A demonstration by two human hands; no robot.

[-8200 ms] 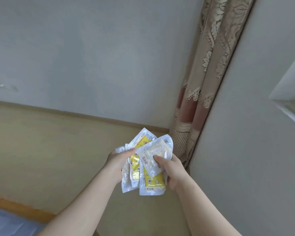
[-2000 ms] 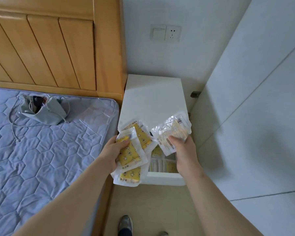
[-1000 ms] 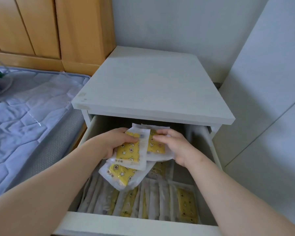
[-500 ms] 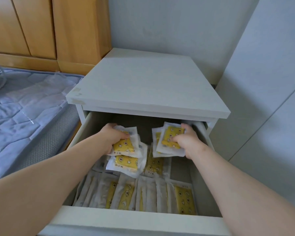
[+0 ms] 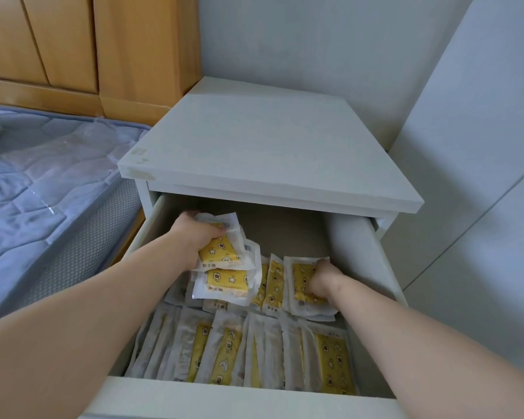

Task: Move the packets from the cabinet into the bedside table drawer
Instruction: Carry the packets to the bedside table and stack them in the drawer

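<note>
Yellow packets (image 5: 224, 352) stand edgewise to fit the drawer (image 5: 254, 397); our left hand (image 5: 194, 240) grips a bunch (image 5: 227, 279), our right hand (image 5: 319, 279) apparently pinches one.

Both forearms (image 5: 82, 325) are bare, and so are the left hand (image 5: 194, 240) and right hand (image 5: 319, 280).

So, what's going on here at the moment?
A person is loading packets into the open drawer of the bedside table. The left hand grips a bundle of packets over the back of the drawer, while the right hand holds a smaller stack down at the right. A row of packets already fills the front.
</note>
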